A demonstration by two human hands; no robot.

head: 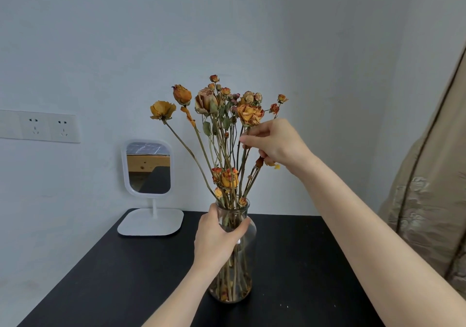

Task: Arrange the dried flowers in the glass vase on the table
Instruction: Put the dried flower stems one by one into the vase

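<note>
A clear glass vase (243,271) stands on the black table (126,276), holding several dried orange and tan roses (206,101) on long thin stems. My left hand (216,238) is wrapped around the vase's neck, just under the rim. My right hand (273,142) is raised at the right side of the bunch, fingers pinched on the stems just below a large orange rose (249,113). Small buds and a loose petal show under that hand.
A white table mirror (148,168) on a flat base (151,222) stands at the table's back left corner. Wall sockets (48,126) are at the left. A beige patterned curtain (428,200) hangs at the right, beside the table.
</note>
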